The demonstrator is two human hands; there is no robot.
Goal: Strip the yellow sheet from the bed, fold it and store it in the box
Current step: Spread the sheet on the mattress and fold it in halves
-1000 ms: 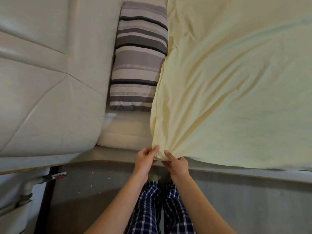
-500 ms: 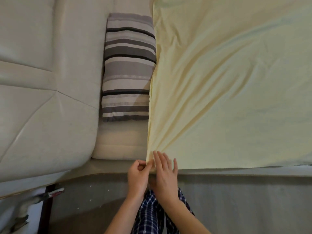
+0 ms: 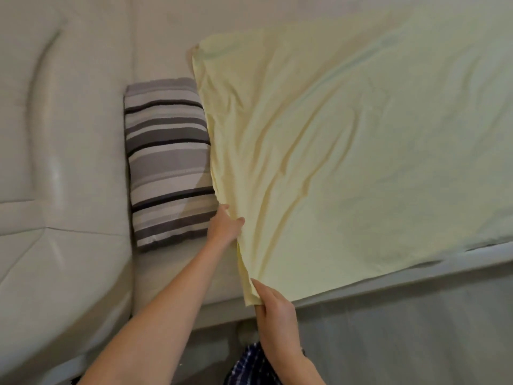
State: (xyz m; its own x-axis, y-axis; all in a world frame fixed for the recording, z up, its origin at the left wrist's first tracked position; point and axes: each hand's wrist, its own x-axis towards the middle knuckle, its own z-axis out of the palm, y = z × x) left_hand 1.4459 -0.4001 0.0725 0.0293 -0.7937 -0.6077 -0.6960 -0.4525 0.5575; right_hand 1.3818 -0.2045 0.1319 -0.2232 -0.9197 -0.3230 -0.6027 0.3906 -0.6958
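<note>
Yellow sheet looks light and floppy, so edge grips suit it: left hand grips the side hem, right hand pinches the corner.

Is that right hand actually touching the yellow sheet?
Touching. The head view shows the right hand pinching the near corner of the yellow sheet, with the cloth edge tucked under its thumb.

One yellow sheet, one pillow, two hands
</note>
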